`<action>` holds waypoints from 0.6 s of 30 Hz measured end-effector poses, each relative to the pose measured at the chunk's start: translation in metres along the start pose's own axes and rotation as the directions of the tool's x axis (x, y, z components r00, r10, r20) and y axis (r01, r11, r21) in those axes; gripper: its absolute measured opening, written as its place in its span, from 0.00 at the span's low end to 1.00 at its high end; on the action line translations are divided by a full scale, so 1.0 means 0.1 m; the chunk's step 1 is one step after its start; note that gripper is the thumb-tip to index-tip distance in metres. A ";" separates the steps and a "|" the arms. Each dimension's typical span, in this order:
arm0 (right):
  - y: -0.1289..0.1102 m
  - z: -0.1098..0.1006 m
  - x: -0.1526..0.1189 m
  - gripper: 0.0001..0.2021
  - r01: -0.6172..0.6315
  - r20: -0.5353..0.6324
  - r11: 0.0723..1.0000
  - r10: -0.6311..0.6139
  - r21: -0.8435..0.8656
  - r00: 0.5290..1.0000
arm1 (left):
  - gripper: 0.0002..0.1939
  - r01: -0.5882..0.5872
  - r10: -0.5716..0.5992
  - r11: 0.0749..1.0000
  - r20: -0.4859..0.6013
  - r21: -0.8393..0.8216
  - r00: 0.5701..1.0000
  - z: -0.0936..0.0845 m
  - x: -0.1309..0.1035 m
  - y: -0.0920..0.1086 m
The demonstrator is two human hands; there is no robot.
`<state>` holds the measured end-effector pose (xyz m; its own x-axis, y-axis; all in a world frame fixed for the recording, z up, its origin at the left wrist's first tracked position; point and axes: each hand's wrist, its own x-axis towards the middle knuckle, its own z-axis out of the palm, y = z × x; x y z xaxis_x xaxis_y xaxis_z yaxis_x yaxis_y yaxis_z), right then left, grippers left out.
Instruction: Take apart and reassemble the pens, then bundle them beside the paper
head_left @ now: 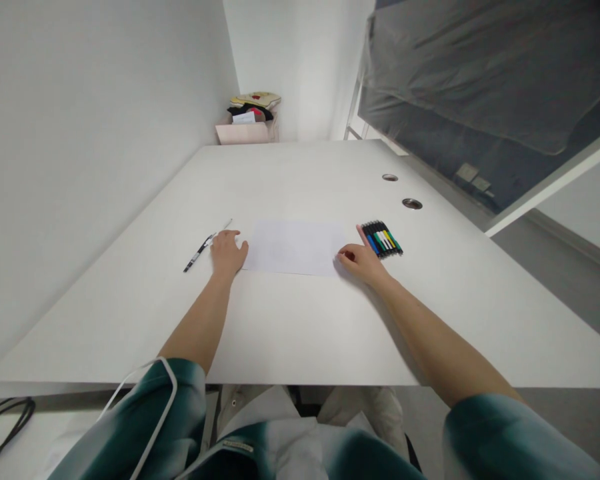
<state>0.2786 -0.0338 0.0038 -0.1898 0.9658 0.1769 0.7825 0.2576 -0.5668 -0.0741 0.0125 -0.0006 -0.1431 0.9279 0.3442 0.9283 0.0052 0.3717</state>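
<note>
A blank white sheet of paper [294, 248] lies flat on the white table [280, 320]. My left hand [227, 251] rests at the sheet's left edge with thumb and fingers apart, holding nothing. Beside its fingers, a black-and-white pen [199, 253] lies slanted on the table. At the right edge of the sheet is my right hand [359, 261], its fingers curled and thumb near the fingertips; whether they pinch the paper's corner is too small to tell. Just behind that hand sits a row of several black markers [381, 239] with coloured labels, a pink one at its left end.
A light pink box [243, 135] with cloth items stands at the table's far left end, by the wall. Two round metal fittings [412, 204] are set into the tabletop at the right. A bed frame with grey fabric [480, 73] rises beyond the right edge.
</note>
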 end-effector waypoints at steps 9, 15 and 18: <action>-0.01 0.04 -0.01 0.12 0.021 -0.007 0.999 -0.021 -0.044 1.000 | 0.24 0.150 -0.154 0.968 0.006 0.200 0.988 -0.06 0.03 -0.17; 0.03 0.07 0.00 0.11 0.023 -0.023 1.000 -0.023 -0.017 0.999 | 0.20 0.191 -0.192 0.960 -0.015 0.206 0.981 -0.11 0.04 -0.12; 0.04 0.08 0.01 0.11 0.020 -0.028 1.000 -0.021 -0.006 0.999 | 0.18 0.184 -0.197 0.958 0.038 0.218 0.980 -0.11 0.06 -0.15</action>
<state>0.2773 -0.0319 -0.0048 -0.1892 0.9590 0.2111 0.7822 0.2771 -0.5580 -0.0923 0.0144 0.0054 -0.3101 0.9221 0.2316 0.9381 0.2573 0.2317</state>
